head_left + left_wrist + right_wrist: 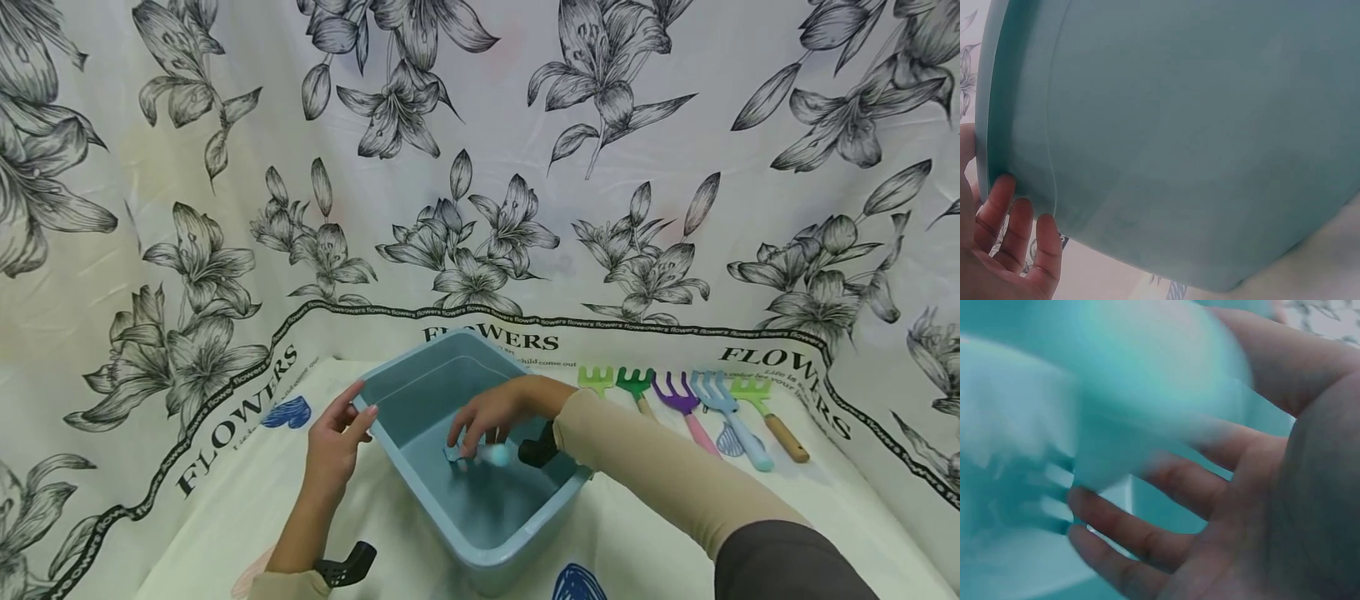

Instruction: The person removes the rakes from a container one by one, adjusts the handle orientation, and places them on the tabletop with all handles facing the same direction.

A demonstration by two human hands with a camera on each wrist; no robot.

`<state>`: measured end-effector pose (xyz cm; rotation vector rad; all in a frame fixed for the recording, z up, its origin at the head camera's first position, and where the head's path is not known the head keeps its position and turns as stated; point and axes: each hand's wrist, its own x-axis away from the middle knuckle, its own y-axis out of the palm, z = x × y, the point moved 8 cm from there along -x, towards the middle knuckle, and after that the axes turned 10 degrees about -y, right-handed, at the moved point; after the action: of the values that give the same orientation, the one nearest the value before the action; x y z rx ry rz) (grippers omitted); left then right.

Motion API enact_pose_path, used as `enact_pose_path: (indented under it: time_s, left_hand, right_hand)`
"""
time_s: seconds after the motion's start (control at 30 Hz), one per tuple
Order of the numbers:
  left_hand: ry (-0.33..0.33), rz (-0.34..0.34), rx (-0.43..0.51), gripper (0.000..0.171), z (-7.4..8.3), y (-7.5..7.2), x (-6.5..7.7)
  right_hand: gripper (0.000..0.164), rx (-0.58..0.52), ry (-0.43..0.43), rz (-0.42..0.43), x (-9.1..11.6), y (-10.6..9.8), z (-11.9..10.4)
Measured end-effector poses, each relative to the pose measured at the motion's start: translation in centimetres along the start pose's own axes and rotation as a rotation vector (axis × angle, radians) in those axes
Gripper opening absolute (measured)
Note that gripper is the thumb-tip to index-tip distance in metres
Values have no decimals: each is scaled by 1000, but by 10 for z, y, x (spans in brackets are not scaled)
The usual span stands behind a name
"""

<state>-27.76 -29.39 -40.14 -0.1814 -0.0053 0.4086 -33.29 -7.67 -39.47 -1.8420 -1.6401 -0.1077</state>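
Observation:
A blue plastic bin (pixel 487 554) stands on the cloth-covered table, turned with one corner toward me. My left hand (pixel 333 442) grips its rim at the left corner, thumb on one side and fingers on the other. In the left wrist view, the fingertips (pixel 1047 234) lie against the bin's outer wall (pixel 1179 137). My right hand (pixel 495 412) reaches down inside the bin. Its fingers hold a light blue hand tool (pixel 497 454) with a rounded handle end, close over the bin's floor. The tool (pixel 1166 356) is blurred in the right wrist view, and its far end is partly hidden.
Right of the bin lie several small garden rakes in a row: a light green one (pixel 596 377), a dark green one (pixel 636 382), a purple one (pixel 681 402) with a pink handle, a light blue one (pixel 738 429) and a green one (pixel 787 437) with a wooden handle. A flower-printed curtain (pixel 510 125) hangs behind.

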Motion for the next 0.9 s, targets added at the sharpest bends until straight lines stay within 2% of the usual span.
enact_pose_path:
  time_s: [0.1, 0.27, 0.4, 0.6, 0.73, 0.9]
  left_hand:
    - [-1, 1, -5, 52, 0, 0, 0]
    - [10, 1, -19, 54, 2, 0, 2]
    - [8, 4, -14, 55, 2, 0, 3]
    - [-4, 7, -14, 55, -1, 1, 2]
    - [-3, 9, -7, 55, -3, 1, 0]
    - [-4, 13, -3, 56, -4, 0, -1]
  right_hand:
    - [42, 7, -92, 63, 10, -12, -7]
    - [35, -160, -230, 138, 27, -25, -13]
    - [29, -203, -295, 212, 40, -31, -14]
    - [26, -94, -345, 402, 64, -40, -17]
    - [26, -12, -367, 563, 90, -46, -21]
    - [25, 25, -372, 753, 125, -48, -21]
